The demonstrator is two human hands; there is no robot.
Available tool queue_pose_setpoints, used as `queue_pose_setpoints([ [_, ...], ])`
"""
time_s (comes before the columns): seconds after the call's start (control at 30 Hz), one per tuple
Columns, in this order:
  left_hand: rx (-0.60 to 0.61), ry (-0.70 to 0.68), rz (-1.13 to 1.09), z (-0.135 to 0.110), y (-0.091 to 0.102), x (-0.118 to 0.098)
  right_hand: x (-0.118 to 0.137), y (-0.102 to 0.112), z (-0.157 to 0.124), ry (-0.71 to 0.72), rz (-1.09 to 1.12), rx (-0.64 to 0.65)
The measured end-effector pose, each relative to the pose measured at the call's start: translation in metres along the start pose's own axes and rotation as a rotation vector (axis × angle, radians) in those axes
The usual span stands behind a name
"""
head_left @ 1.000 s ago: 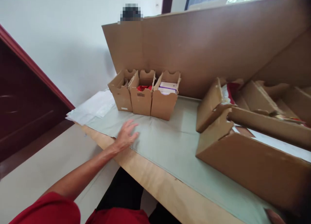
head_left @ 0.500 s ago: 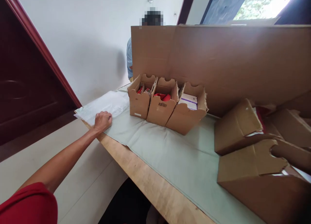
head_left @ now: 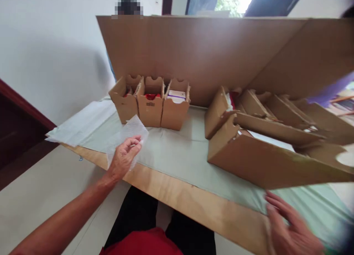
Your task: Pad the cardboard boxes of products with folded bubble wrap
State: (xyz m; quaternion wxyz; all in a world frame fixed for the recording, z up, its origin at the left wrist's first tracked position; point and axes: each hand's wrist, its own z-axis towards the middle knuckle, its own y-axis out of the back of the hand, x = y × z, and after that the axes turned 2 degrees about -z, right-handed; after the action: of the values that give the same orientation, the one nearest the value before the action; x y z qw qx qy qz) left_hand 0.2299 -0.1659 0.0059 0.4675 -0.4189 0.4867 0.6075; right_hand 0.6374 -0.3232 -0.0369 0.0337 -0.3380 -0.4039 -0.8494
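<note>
My left hand (head_left: 125, 155) pinches a small clear piece of bubble wrap (head_left: 136, 126) between thumb and fingers, above the table's front edge. Whether it is a bag or a flat sheet I cannot tell. More bubble wrap (head_left: 83, 123) lies in a flat pile at the table's left end. At the lower right, my right hand (head_left: 290, 225) is slightly blurred, its fingers stretched out and nothing in them. Just beyond it stands a long cardboard bin (head_left: 249, 161) with a white item inside.
Three cardboard bins (head_left: 151, 113) stand side by side at the back, holding red items and white-and-purple boxes. More bins (head_left: 287, 114) crowd the right side. A tall cardboard panel (head_left: 193, 48) borders the green-covered table (head_left: 177, 148). Behind it, a person's head shows.
My left hand has lifted a piece of bubble wrap off the pile and carried it right. My right hand has come into view. The camera has turned right.
</note>
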Motion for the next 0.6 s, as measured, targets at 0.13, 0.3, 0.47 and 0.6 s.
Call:
queue_pose_setpoints([
  [0.13, 0.277, 0.058, -0.088, -0.044, -0.096, -0.013, 0.032, -0.021, -0.027, -0.215, 0.473, 0.444],
  [0.3, 0.848, -0.099, 0.046, -0.091, -0.133, -0.019, 0.045, -0.034, -0.025, -0.544, 0.828, 0.534],
  [0.47, 0.698, -0.403, 0.338, -0.087, -0.086, 0.011, 0.032, -0.029, -0.027, -0.424, 0.733, 0.561],
  [0.6, 0.690, -0.564, 0.483, -0.086, -0.061, 0.029, 0.040, -0.023, -0.034, -0.310, 0.624, 0.639],
])
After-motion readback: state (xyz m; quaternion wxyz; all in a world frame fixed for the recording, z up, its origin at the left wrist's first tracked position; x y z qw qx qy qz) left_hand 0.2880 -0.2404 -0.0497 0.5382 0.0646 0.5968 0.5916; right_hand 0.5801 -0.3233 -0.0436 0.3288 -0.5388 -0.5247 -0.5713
